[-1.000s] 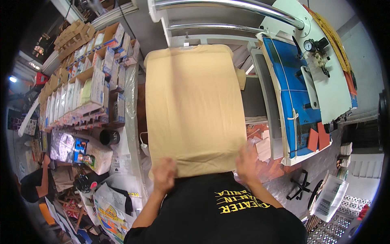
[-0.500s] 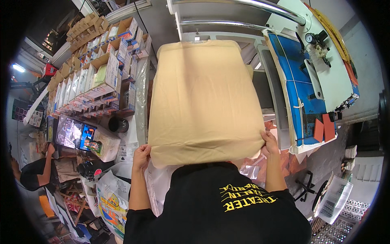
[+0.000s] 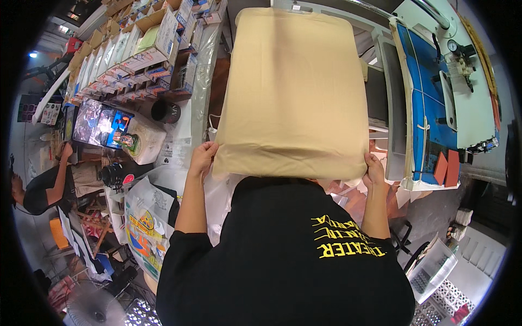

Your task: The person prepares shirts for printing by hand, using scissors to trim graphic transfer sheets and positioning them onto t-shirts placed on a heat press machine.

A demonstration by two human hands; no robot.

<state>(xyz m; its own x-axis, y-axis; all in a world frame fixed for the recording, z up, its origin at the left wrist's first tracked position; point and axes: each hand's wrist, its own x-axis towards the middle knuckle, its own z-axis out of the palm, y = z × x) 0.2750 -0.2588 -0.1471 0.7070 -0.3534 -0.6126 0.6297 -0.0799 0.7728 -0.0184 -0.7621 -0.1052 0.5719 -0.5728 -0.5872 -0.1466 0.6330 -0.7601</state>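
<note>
A beige T-shirt lies stretched over a rectangular platen in front of me, wrinkled along its near edge. My left hand grips that shirt at its lower left corner, fingers pinched on the fabric. At the lower right corner my right hand is closed on the same fabric, thumb and fingers together. Just right of the shirt stands a press with a blue padded plate, a white panel and a gauge.
Stacked boxes, a black mug and plastic packages crowd the left bench. A person works at far left. A fan stands below, a chair at right. Chrome bars run behind.
Both hands have gone from blurred motion to gripping the shirt's near corners. The shirt and surroundings appear higher in the picture, and my hands have shifted upward in the view.
</note>
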